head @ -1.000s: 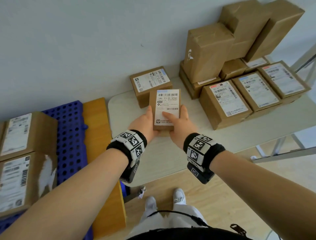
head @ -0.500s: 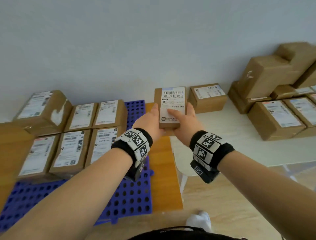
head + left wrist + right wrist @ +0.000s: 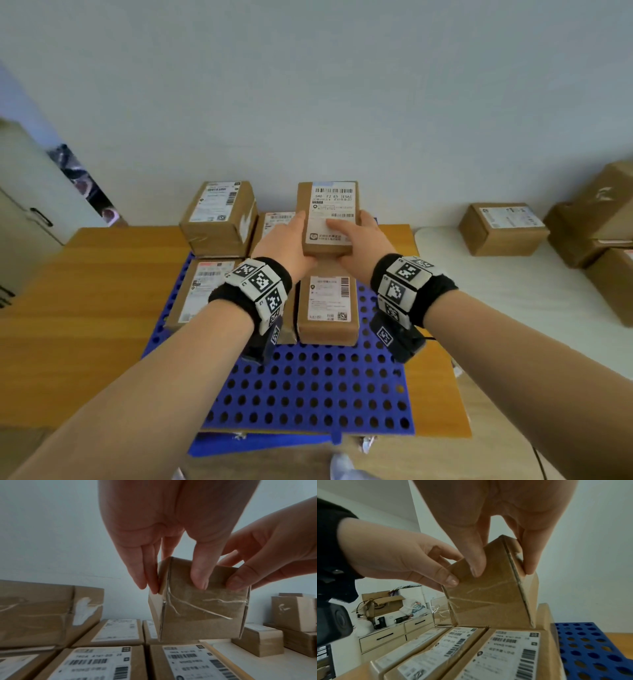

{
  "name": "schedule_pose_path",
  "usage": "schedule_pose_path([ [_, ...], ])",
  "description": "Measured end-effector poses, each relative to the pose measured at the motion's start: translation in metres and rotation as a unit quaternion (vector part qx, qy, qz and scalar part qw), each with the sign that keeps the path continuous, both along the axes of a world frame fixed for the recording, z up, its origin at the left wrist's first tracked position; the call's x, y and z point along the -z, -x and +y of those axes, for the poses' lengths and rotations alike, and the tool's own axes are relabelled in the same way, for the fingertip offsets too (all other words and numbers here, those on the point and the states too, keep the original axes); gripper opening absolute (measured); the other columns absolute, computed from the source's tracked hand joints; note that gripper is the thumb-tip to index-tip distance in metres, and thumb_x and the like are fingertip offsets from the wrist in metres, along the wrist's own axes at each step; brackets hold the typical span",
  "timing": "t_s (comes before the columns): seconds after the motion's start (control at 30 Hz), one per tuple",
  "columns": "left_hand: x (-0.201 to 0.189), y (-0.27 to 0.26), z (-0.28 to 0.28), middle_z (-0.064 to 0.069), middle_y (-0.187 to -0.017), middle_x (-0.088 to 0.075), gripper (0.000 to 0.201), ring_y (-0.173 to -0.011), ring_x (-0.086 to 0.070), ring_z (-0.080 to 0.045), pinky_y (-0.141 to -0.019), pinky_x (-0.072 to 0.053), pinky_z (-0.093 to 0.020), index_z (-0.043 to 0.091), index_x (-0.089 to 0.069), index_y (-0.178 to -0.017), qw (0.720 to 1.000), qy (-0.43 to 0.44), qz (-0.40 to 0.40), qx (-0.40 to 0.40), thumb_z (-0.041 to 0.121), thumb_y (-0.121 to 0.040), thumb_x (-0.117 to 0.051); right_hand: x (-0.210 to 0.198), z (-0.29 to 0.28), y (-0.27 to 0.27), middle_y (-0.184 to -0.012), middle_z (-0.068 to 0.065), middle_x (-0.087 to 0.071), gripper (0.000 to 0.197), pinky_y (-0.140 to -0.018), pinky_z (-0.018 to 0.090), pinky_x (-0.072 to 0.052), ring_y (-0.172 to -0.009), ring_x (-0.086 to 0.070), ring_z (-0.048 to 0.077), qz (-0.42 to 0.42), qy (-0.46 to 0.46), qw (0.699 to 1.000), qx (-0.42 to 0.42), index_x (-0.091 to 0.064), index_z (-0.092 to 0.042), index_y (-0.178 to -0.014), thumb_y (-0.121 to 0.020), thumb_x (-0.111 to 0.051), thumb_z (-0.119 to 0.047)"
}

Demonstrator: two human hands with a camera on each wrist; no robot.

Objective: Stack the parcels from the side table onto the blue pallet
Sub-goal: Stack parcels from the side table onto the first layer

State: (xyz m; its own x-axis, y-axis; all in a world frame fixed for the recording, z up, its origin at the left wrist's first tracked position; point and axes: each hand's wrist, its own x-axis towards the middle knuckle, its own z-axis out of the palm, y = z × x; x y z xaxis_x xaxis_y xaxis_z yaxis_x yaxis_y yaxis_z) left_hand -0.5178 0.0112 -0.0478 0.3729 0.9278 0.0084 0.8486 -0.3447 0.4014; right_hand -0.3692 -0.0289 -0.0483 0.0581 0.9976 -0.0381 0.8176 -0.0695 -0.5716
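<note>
A small brown parcel [image 3: 328,219] with a white label hangs in the air, gripped from both sides by my left hand [image 3: 286,240] and right hand [image 3: 361,240]. It hovers above the back right of the blue pallet [image 3: 308,394], just over the labelled parcels lying there [image 3: 327,308]. The left wrist view shows the parcel's taped end [image 3: 197,608], my thumb on that end and fingers [image 3: 145,574] on its left side. From the right wrist, the parcel [image 3: 488,595] hangs close over the stacked row. More parcels [image 3: 501,228] stand on the white side table [image 3: 513,291] at right.
The pallet lies on a wooden platform [image 3: 102,308] against the wall. A taller parcel [image 3: 219,212] stands at the pallet's back left. The pallet's near half shows bare perforated plastic. A cabinet [image 3: 27,212] stands far left, and a drawer unit [image 3: 393,635] lies beyond it.
Both hands have carried the parcel leftward from the side table to above the pallet's back right. My view has swung left with it.
</note>
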Motion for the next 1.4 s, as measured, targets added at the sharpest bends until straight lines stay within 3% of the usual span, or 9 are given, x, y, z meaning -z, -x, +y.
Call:
schedule_pose_path([
  [0.17, 0.000, 0.013, 0.020, -0.004, -0.129, -0.056, 0.067, -0.113, -0.056, -0.021, -0.088, -0.044, -0.029, 0.018, -0.031, -0.142, 0.999, 0.025, 0.010, -0.035, 0.021, -0.085, -0.066, 0.007, 0.042, 0.014, -0.143, 0.007, -0.026, 0.063, -0.104, 0.028, -0.041, -0.124, -0.044, 0.025, 0.016, 0.019, 0.999, -0.037, -0.036, -0.027, -0.142, -0.085, -0.051, -0.002],
  [0.33, 0.009, 0.018, 0.050, -0.006, -0.129, -0.056, 0.064, -0.114, -0.056, -0.023, -0.094, -0.044, -0.032, 0.021, -0.030, -0.144, 0.997, 0.042, 0.036, -0.057, 0.019, -0.087, -0.061, 0.018, 0.076, 0.021, -0.148, 0.007, -0.021, 0.065, -0.107, 0.029, -0.037, -0.129, -0.040, 0.025, 0.030, 0.039, 0.998, -0.047, -0.034, -0.027, -0.143, -0.085, -0.051, -0.002],
  [0.43, 0.018, 0.023, 0.063, -0.006, -0.126, -0.057, 0.060, -0.113, -0.057, -0.025, -0.102, -0.040, -0.039, 0.022, -0.031, -0.142, 0.995, 0.045, 0.048, -0.076, 0.019, -0.088, -0.057, 0.024, 0.090, 0.030, -0.147, 0.008, -0.022, 0.067, -0.102, 0.031, -0.044, -0.124, -0.045, 0.027, 0.030, 0.048, 0.997, -0.051, -0.033, -0.027, -0.143, -0.085, -0.054, -0.002],
  [0.6, 0.025, 0.035, 0.075, -0.007, -0.126, -0.054, 0.062, -0.105, -0.059, -0.023, -0.090, -0.051, -0.038, 0.021, -0.029, -0.142, 0.993, 0.066, 0.065, -0.071, 0.023, -0.087, -0.059, 0.029, 0.102, 0.041, -0.149, 0.008, -0.020, 0.067, -0.100, 0.030, -0.045, -0.124, -0.045, 0.027, 0.021, 0.054, 0.997, -0.055, -0.032, -0.028, -0.144, -0.085, -0.054, -0.004],
  [0.7, 0.016, 0.051, 0.081, -0.006, -0.138, -0.044, 0.064, -0.120, -0.050, -0.023, -0.099, -0.045, -0.037, 0.020, -0.036, -0.141, 0.994, 0.021, 0.104, -0.037, 0.032, -0.085, -0.063, 0.028, 0.104, 0.044, -0.148, 0.006, -0.021, 0.067, -0.104, 0.029, -0.040, -0.127, -0.042, 0.025, 0.018, 0.051, 0.997, -0.051, -0.032, -0.027, -0.144, -0.085, -0.057, -0.005],
  [0.8, 0.006, 0.079, 0.097, -0.005, -0.146, -0.036, 0.083, -0.133, -0.037, -0.024, -0.109, -0.036, -0.042, 0.017, -0.034, -0.143, 0.986, -0.021, 0.161, -0.037, 0.042, -0.074, -0.073, 0.025, 0.104, 0.047, -0.148, 0.007, -0.023, 0.067, -0.105, 0.029, -0.038, -0.128, -0.041, 0.026, 0.019, 0.060, 0.997, -0.039, -0.033, -0.026, -0.143, -0.085, -0.058, -0.005],
  [0.93, 0.002, 0.106, 0.108, -0.004, -0.131, -0.051, 0.074, -0.121, -0.048, -0.024, -0.103, -0.042, -0.041, 0.016, -0.048, -0.129, 0.981, 0.001, 0.192, -0.017, 0.052, -0.069, -0.073, 0.020, 0.109, 0.061, -0.145, 0.007, -0.027, 0.066, -0.104, 0.030, -0.040, -0.127, -0.041, 0.025, 0.005, 0.069, 0.997, -0.021, -0.033, -0.026, -0.143, -0.085, -0.058, -0.006],
  [1.13, 0.007, 0.121, 0.116, -0.004, -0.132, -0.051, 0.052, -0.119, -0.049, -0.022, -0.100, -0.044, -0.037, 0.013, -0.050, -0.129, 0.981, -0.036, 0.192, 0.013, 0.027, -0.081, -0.065, 0.014, 0.120, 0.085, -0.145, 0.008, -0.030, 0.064, -0.102, 0.029, -0.039, -0.127, -0.042, 0.025, -0.022, 0.076, 0.997, -0.010, -0.035, -0.025, -0.142, -0.086, -0.058, -0.007],
  [1.4, 0.015, 0.127, 0.123, -0.005, -0.127, -0.052, 0.044, -0.115, -0.050, -0.024, -0.091, -0.049, -0.041, 0.014, -0.050, -0.128, 0.980, -0.046, 0.193, 0.028, 0.022, -0.086, -0.061, 0.014, 0.121, 0.090, -0.141, 0.007, -0.035, 0.062, -0.095, 0.025, -0.041, -0.123, -0.045, 0.024, -0.036, 0.069, 0.997, 0.004, -0.039, -0.024, -0.140, -0.084, -0.061, -0.008],
])
